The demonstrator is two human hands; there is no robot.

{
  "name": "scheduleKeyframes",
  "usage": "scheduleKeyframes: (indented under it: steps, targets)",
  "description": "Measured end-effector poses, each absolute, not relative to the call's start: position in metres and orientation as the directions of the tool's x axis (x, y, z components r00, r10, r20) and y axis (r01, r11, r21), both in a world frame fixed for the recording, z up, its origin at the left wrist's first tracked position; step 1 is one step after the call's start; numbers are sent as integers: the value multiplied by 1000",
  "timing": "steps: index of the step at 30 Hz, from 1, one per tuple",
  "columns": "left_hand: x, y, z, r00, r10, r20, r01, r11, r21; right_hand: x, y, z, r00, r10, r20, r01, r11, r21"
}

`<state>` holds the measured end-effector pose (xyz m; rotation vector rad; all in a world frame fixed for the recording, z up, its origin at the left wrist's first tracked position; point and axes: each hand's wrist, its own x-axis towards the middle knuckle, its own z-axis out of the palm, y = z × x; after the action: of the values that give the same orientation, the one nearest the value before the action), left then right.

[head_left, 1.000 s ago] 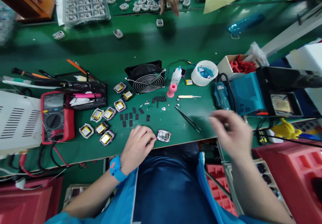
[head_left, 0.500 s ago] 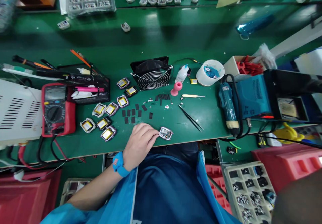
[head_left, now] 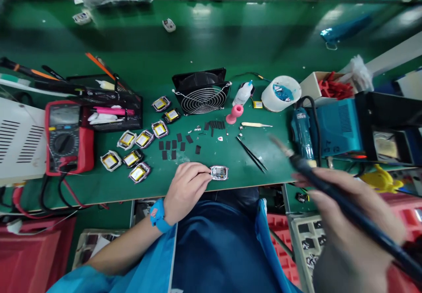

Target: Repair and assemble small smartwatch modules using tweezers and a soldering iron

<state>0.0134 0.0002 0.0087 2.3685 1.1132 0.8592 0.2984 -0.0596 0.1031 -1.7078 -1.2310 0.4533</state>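
My left hand (head_left: 189, 185) pinches the left edge of a small open device housing (head_left: 219, 172) with a circuit board inside, at the front edge of the green bench. On the right, my right hand (head_left: 352, 214) is wrapped round a soldering iron (head_left: 316, 179), blurred by motion, its metal tip pointing up and left toward the bench middle. Black tweezers (head_left: 251, 154) lie between the housing and the iron. Several small black pads (head_left: 173, 144) are set out beyond my left hand. To the left sit several similar housings (head_left: 144, 139) with yellow-edged batteries in them.
A black fan (head_left: 202, 95) stands at mid-bench, beside a white bottle (head_left: 242, 93), a pink stand (head_left: 234, 114) and a white tub (head_left: 280, 94). A red multimeter (head_left: 67, 137) is on the left. At the right are a blue electric screwdriver (head_left: 302, 130) and a teal box (head_left: 339, 126).
My right hand has come into view from the lower right with the soldering iron in it. The housing has turned slightly in my left hand. The view has shifted a little.
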Motion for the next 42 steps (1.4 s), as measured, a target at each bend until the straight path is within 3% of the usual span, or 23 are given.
scheduleKeyframes:
  steps: [3,9,14,20,42]
  targets:
    - [12,0,5,508,779,367,499,-614,612,280,-63,91,355,929,105,444,-68,-894]
    - [11,2,5,519,764,382,444,-623,643,266,-58,80,7,991,136,516,113,-849]
    - [13,3,10,520,768,374,448,-618,646,256,-56,75,52,983,173,540,118,-833]
    - [13,0,6,503,778,375,432,-603,671,250,-52,74,-19,978,207,551,183,-814]
    - [14,0,8,498,795,348,450,-579,680,247,-50,70,-20,976,216,594,185,-783]
